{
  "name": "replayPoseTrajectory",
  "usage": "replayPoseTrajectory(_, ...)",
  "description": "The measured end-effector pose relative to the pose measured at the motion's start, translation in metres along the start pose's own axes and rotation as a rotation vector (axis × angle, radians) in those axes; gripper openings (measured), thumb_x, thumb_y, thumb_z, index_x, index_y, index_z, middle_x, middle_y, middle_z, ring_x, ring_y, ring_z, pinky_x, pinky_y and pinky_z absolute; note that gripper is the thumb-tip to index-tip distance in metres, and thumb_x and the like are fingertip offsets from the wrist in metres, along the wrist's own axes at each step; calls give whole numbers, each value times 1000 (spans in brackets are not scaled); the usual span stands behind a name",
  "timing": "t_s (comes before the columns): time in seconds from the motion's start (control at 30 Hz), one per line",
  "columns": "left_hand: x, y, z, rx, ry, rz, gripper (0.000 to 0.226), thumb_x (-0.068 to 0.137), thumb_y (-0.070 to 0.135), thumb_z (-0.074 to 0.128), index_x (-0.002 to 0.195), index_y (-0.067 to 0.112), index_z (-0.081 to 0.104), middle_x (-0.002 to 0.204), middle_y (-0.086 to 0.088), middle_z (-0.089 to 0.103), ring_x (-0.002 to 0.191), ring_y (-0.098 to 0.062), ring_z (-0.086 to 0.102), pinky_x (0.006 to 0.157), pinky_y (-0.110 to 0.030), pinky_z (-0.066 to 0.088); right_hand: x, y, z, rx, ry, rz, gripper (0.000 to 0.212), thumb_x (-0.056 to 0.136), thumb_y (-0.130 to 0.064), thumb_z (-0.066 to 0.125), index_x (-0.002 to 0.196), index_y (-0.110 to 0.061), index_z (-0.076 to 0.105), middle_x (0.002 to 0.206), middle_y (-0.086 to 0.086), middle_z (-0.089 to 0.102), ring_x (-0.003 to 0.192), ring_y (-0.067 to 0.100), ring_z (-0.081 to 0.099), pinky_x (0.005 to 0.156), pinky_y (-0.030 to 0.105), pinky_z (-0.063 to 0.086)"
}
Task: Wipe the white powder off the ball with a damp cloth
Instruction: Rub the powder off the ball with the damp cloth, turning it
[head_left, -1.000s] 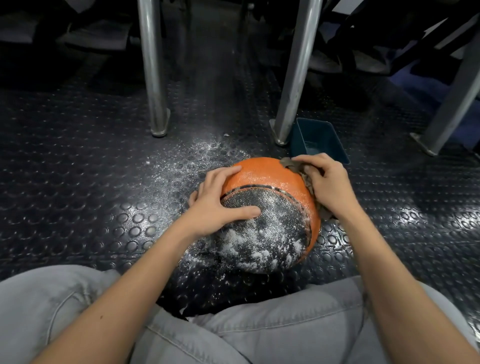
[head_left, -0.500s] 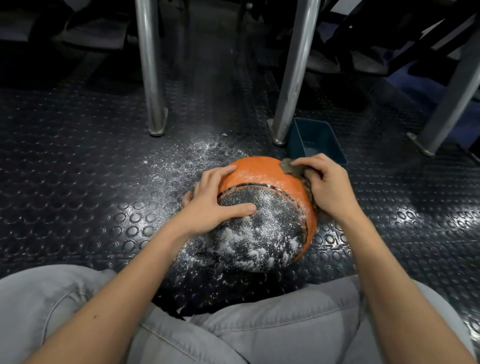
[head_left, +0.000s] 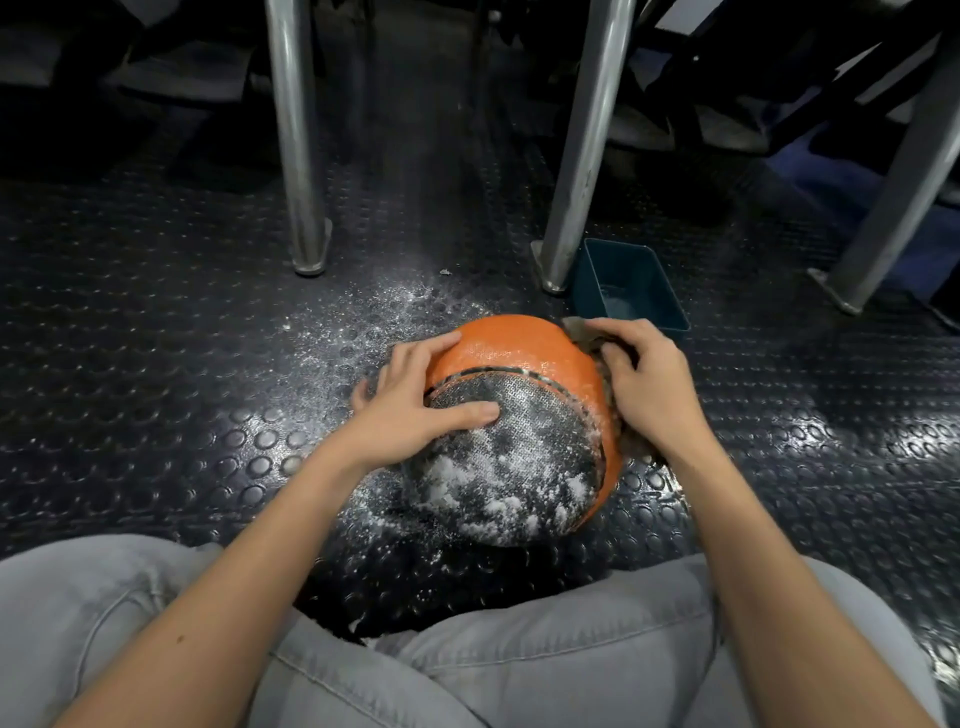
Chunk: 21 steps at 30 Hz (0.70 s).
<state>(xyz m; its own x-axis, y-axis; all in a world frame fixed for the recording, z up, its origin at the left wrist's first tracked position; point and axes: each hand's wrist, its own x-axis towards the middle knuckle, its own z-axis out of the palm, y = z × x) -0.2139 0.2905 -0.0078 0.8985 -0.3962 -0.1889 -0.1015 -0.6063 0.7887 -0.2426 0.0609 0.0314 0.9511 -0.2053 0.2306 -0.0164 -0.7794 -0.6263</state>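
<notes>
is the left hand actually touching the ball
Touching. The head view shows the left hand spread on the ball, thumb lying across its powdered dark panel, no gap, while the right hand grips the cloth.

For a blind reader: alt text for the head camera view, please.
A person's left hand steadies an orange and black ball caked with white powder, while the right hand presses a cloth to its right side. A teal tub sits beyond.
</notes>
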Motion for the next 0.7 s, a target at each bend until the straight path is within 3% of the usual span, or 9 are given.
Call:
replayPoseTrajectory(0.1, 0, -5, -6, -105, -20, -4, 106, 37, 93, 53, 130, 58, 17, 140, 16, 21, 138, -21, 24, 115, -55, 15, -15, -26, 4, -60, -39, -281, 34, 91, -3, 51, 111, -23, 68, 103, -12, 57, 95, 17, 46, 86, 4, 25)
replayPoseTrajectory(0.17, 0, -8, -14, -176, -57, -16, 104, 40, 89, 63, 130, 57, 22, 136, 16, 23, 136, -19, 28, 114, -52, 21, -18, -33, 4, -39, -95, -424, 33, 90, -7, 53, 109, -28, 68, 99, -16, 57, 90, 15, 45, 84, 7, 28)
replayPoseTrajectory(0.23, 0, -7, -21, -162, -96, -37, 101, 52, 76, 71, 137, 49, 24, 134, 15, 25, 135, -20, 27, 113, -52, 24, -10, -24, 0, 17, -90, -390, 33, 90, -7, 54, 109, -32, 66, 98, -15, 59, 94, 15, 51, 89, 17, 34)
replayPoseTrajectory(0.3, -2, -4, -26, -144, -84, -48, 103, 54, 73, 73, 141, 45, 25, 133, 20, 22, 136, -20, 24, 113, -54, 24, -2, -10, -3, 36, -41, -236, 34, 91, -3, 54, 112, -28, 66, 98, -11, 58, 101, 18, 54, 96, 28, 38)
replayPoseTrajectory(0.43, -8, 14, -13, -75, 124, 111, 76, 69, 61, 63, 137, 49, 30, 134, 30, 19, 137, -6, 16, 116, -57, 5, -1, -3, 8, 25, 18, -84, 33, 94, -3, 49, 114, -23, 66, 101, -7, 57, 106, 20, 51, 98, 31, 39)
replayPoseTrajectory(0.5, -14, 24, 3, -17, 110, 178, 80, 64, 70, 55, 136, 54, 22, 141, 32, 14, 138, -1, 9, 115, -55, -6, -1, -3, 12, 12, 36, -84, 34, 94, -4, 47, 114, -23, 65, 105, -6, 58, 108, 24, 50, 97, 34, 39)
replayPoseTrajectory(0.57, -17, 25, 17, 93, 90, 202, 101, 52, 82, 50, 140, 55, 10, 145, 34, 2, 139, 2, -1, 114, -52, -11, -1, -5, 12, 41, 55, -88, 33, 93, -4, 49, 114, -23, 65, 105, -8, 58, 108, 23, 51, 97, 36, 40)
replayPoseTrajectory(0.63, -15, 19, 19, 168, 125, 196, 113, 47, 83, 54, 144, 52, 6, 147, 33, -2, 139, 3, -3, 114, -52, -12, -8, -12, 14, 37, 110, -172, 32, 91, -3, 52, 113, -21, 66, 104, -11, 60, 103, 22, 54, 94, 28, 40)
replayPoseTrajectory(0.7, -13, 15, 13, 168, 149, 171, 115, 43, 83, 56, 143, 53, 7, 149, 31, 2, 140, 2, 2, 114, -51, -12, -19, -27, 19, 2, 121, -374, 28, 87, -3, 57, 108, -18, 68, 103, -11, 64, 94, 20, 55, 87, 17, 36)
